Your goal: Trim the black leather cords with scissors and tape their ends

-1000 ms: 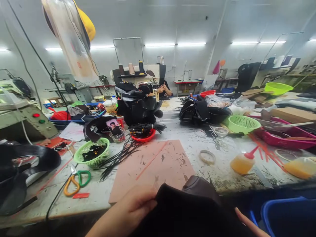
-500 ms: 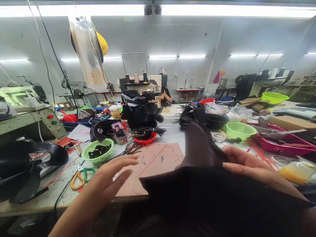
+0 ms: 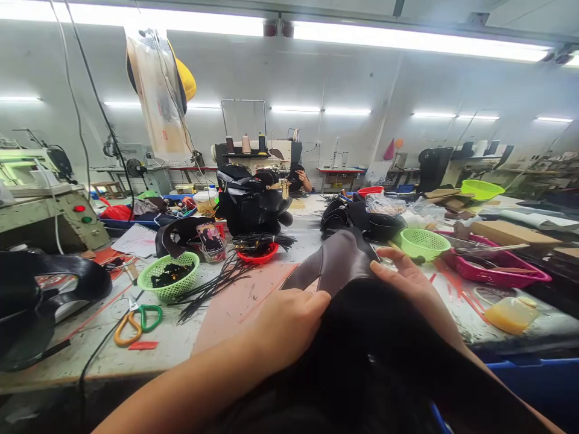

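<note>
A dark leather piece, brown-grey on its upper face, is raised above the front of the table, with its black part spreading below toward me. My left hand is closed around its left edge. On the far right edge, the thumb and fingers of my right hand pinch it. What exactly the piece belongs to I cannot make out. Beneath it on the table lies a pinkish mat. Green-and-orange-handled scissors rest to the left, apart from both hands.
Left of the mat stand a green basket of black bits and a phone. Black curved leather parts lie at far left. A stack of black pieces, another green basket and a pink tray stand beyond. A co-worker sits behind.
My left hand, earlier spread and apart from the leather, has moved right and closed on its edge. The leather has tilted and shifted slightly, and my view has turned a little right.
</note>
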### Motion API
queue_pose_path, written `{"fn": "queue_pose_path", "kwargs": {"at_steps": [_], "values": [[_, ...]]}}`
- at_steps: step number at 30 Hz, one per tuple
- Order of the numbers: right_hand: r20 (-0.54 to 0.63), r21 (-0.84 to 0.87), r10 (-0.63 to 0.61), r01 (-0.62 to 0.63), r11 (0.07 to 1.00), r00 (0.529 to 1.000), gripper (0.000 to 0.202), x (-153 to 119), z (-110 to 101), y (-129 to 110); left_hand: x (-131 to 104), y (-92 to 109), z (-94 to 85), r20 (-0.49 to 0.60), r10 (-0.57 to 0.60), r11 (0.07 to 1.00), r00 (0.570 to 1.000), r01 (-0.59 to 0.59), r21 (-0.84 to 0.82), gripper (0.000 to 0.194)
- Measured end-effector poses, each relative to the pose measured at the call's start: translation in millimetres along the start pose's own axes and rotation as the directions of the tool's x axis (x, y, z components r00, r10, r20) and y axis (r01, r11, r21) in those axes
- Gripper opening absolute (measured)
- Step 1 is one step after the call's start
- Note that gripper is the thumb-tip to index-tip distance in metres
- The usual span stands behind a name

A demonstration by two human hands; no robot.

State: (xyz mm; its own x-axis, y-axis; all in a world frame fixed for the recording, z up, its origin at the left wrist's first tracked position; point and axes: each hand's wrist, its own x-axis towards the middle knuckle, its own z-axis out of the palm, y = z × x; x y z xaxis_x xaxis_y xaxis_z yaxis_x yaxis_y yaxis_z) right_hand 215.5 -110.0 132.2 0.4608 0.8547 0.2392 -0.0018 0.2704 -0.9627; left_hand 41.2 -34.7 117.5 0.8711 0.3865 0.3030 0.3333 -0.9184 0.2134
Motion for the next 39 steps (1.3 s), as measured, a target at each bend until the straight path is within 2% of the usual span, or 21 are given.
{"fn": "queue_pose_path", "kwargs": {"at_steps": [2,4,6,8,10,12,13,15,17,18,20,22,24,25,26,29,30,32,35,37,39], "values": [[0.025,-0.003,0.058,-0.058,0.998,0.998,0.027,2,-3,-1,-1,0,2.3,-0.009,0.011,1.0,1.0,-0.012,-0.024,0.028],[0.077,0.02,0.103,-0.105,0.994,0.992,0.028,2,-1,-3,2,1,1.6,-0.026,-0.01,0.99,1.0,0.006,-0.138,0.044],[0.162,0.062,0.111,-0.122,0.991,0.981,0.029,2,3,-6,6,3,1.0,-0.039,-0.027,0.962,0.999,0.016,-0.273,0.054],[0.302,0.055,0.09,-0.111,0.992,0.949,0.031,3,7,-10,10,6,3.3,-0.058,-0.046,0.933,0.997,0.022,-0.36,0.049],[0.489,-0.079,0.058,-0.022,0.997,0.871,0.039,6,8,-18,12,9,9.6,-0.067,-0.08,0.921,0.995,0.048,-0.386,0.039],[0.65,-0.305,0.072,0.173,0.936,0.757,0.044,8,6,-29,12,10,18.6,-0.054,-0.129,0.928,0.99,0.102,-0.358,0.038],[0.699,-0.411,0.096,0.288,0.865,0.709,0.043,9,5,-35,11,9,23.2,-0.049,-0.155,0.932,0.987,0.129,-0.34,0.043],[0.751,-0.547,0.155,0.473,0.691,0.642,0.031,9,2,-46,9,6,29.9,-0.058,-0.166,0.931,0.984,0.137,-0.337,0.055],[0.788,-0.573,0.191,0.584,0.575,0.585,0.016,9,0,-52,6,1,31.7,-0.07,-0.131,0.909,0.989,0.091,-0.407,0.061],[0.81,-0.558,0.204,0.614,0.558,0.55,0.012,9,0,-54,5,-2,31.1,-0.062,-0.112,0.884,0.992,0.07,-0.461,0.059],[0.85,-0.509,0.224,0.628,0.589,0.477,0.014,12,1,-54,3,-7,28.6,0.001,-0.086,0.805,0.996,0.07,-0.589,0.051],[0.875,-0.471,0.253,0.611,0.636,0.412,0.017,18,2,-53,0,-11,27.6,0.127,-0.05,0.706,0.991,0.125,-0.697,0.04],[0.876,-0.482,0.316,0.617,0.622,0.365,0.019,28,4,-52,-4,-13,30.0,0.232,0.01,0.618,0.973,0.176,-0.766,0.031],[0.863,-0.505,0.348,0.637,0.583,0.365,0.02,33,5,-52,-6,-14,32.4,0.264,0.03,0.584,0.964,0.198,-0.787,0.027],[0.843,-0.536,0.37,0.664,0.522,0.39,0.019,39,7,-52,-8,-14,35.2,0.286,0.031,0.553,0.958,0.222,-0.803,0.023],[0.791,-0.607,0.33,0.728,0.317,0.515,0.018,48,14,-53,-11,-13,45.1,0.316,-0.07,0.453,0.946,0.313,-0.835,0.016],[0.791,-0.607,0.298,0.745,0.278,0.534,0.018,48,18,-53,-11,-13,48.9,0.322,-0.124,0.428,0.938,0.344,-0.836,0.014],[0.822,-0.566,0.257,0.78,0.267,0.509,0.015,45,26,-51,-10,-15,57.5,0.307,-0.232,0.428,0.923,0.38,-0.82,0.015],[0.859,-0.507,0.265,0.804,0.311,0.439,0.013,37,37,-39,-11,-22,70.9,0.205,-0.389,0.538,0.898,0.402,-0.741,0.024],[0.858,-0.506,0.272,0.808,0.303,0.435,0.016,37,41,-26,-18,-26,75.7,0.151,-0.382,0.597,0.912,0.369,-0.712,0.04],[0.86,-0.504,0.251,0.817,0.282,0.444,0.018,42,41,-11,-29,-28,74.4,0.14,-0.289,0.574,0.947,0.289,-0.767,0.048]]}}
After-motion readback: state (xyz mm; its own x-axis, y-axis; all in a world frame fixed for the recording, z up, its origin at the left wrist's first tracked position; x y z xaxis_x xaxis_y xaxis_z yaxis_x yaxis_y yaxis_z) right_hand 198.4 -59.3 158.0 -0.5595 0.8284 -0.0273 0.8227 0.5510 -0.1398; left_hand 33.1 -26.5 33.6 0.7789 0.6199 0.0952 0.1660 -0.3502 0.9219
